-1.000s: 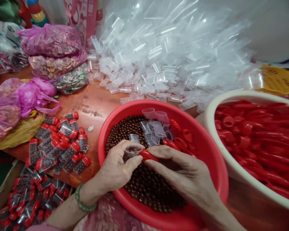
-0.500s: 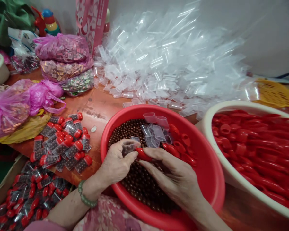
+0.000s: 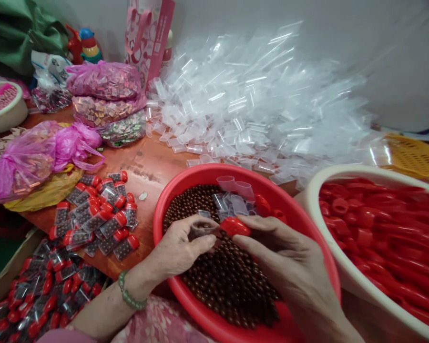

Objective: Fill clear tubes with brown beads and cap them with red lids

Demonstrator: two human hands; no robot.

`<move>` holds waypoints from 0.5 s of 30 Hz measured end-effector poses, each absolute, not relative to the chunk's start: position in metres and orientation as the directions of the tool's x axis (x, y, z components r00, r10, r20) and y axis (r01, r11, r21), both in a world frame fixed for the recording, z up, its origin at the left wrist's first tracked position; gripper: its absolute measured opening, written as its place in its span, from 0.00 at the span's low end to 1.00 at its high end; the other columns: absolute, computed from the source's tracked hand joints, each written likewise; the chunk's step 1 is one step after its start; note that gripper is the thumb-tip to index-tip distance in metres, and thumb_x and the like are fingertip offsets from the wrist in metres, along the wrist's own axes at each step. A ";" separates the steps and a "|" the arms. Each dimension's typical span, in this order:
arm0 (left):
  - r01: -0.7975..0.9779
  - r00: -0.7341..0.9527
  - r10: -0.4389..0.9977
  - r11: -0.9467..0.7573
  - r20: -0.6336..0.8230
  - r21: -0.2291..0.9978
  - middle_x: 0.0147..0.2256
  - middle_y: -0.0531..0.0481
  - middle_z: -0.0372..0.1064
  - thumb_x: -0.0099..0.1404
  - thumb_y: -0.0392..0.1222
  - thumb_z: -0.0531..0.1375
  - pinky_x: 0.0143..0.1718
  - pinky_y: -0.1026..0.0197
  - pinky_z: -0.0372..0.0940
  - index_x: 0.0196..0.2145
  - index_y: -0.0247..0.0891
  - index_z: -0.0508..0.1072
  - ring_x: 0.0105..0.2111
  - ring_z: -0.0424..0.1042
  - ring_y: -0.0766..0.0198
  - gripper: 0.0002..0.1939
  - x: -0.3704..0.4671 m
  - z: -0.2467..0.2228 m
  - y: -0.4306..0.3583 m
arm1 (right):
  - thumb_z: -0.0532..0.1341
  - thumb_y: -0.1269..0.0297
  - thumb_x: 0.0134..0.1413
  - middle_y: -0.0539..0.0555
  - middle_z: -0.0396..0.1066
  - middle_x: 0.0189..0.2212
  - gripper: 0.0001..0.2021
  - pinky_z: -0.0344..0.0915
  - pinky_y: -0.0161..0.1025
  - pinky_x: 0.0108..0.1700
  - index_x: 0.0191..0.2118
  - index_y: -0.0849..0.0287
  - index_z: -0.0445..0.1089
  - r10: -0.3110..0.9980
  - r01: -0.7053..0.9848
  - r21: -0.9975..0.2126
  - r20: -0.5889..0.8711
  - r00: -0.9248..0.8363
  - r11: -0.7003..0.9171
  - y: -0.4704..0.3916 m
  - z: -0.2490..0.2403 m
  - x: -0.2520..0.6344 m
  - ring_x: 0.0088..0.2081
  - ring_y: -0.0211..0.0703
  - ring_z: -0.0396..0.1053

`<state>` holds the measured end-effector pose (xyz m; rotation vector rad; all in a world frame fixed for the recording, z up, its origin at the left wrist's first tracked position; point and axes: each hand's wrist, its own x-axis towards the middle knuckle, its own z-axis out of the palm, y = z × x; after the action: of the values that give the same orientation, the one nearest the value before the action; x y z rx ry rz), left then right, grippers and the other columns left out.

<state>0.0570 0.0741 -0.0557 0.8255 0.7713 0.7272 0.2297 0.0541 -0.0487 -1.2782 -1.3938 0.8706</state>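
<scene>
My left hand [image 3: 175,247] is closed around a small clear plastic container [image 3: 203,229], its oval mouth turned toward me; how full it is I cannot tell. Between thumb and fingers, my right hand [image 3: 289,259] pinches a glossy red cap [image 3: 236,226] just right of the container. Whether cap and container touch is unclear. Both hands are over a red basin [image 3: 160,214] holding many shiny dark brown beads [image 3: 229,281]. Loose clear containers [image 3: 239,205] and red caps [image 3: 263,205] lie on the beads at the basin's far side.
Capped, bead-filled containers [image 3: 103,209] cover the table at left, with more in a box [image 3: 39,290] below. A white tub [image 3: 312,200] of red caps stands at right. Behind rise a heap of clear containers [image 3: 236,119], pink bags [image 3: 103,81] and a yellow basket [image 3: 411,152].
The red cap in my right hand has shifted right relative to the container, and more of it shows. My left hand keeps its hold. The whole view has shifted slightly.
</scene>
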 end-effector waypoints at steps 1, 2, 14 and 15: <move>-0.258 0.550 0.779 0.502 -0.302 0.826 0.33 0.50 0.68 0.56 0.41 0.64 0.39 0.63 0.64 0.40 0.34 0.72 0.34 0.68 0.67 0.14 0.056 -0.056 0.074 | 0.69 0.67 0.49 0.48 0.79 0.34 0.09 0.75 0.34 0.37 0.38 0.49 0.76 0.980 0.204 -0.965 0.184 0.078 0.165 0.058 -0.046 0.230 0.34 0.40 0.77; -0.258 0.580 0.757 0.521 -0.301 0.813 0.33 0.50 0.69 0.55 0.43 0.65 0.38 0.62 0.64 0.40 0.34 0.72 0.34 0.68 0.66 0.16 0.056 -0.055 0.074 | 0.69 0.67 0.48 0.48 0.79 0.33 0.09 0.75 0.34 0.36 0.37 0.49 0.77 0.982 0.174 -0.971 0.175 0.069 0.161 0.062 -0.042 0.229 0.33 0.39 0.77; -0.238 0.650 0.725 0.479 -0.228 0.845 0.26 0.53 0.65 0.57 0.48 0.65 0.30 0.66 0.61 0.31 0.34 0.69 0.26 0.64 0.71 0.14 0.053 -0.055 0.074 | 0.63 0.71 0.54 0.49 0.75 0.30 0.08 0.72 0.35 0.34 0.37 0.51 0.76 0.958 0.226 -0.938 0.224 -0.179 0.262 0.069 -0.031 0.212 0.32 0.39 0.73; -0.229 0.654 0.722 0.473 -0.226 0.851 0.26 0.53 0.65 0.57 0.48 0.64 0.30 0.66 0.61 0.31 0.34 0.69 0.26 0.64 0.71 0.14 0.052 -0.055 0.074 | 0.63 0.71 0.55 0.50 0.75 0.30 0.07 0.72 0.36 0.34 0.37 0.52 0.75 0.959 0.244 -0.934 0.220 -0.180 0.260 0.068 -0.031 0.213 0.32 0.40 0.73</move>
<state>0.0520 0.0741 -0.0551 0.8993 0.6287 0.6309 0.2135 0.0685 -0.0314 -1.1349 -1.6243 0.9894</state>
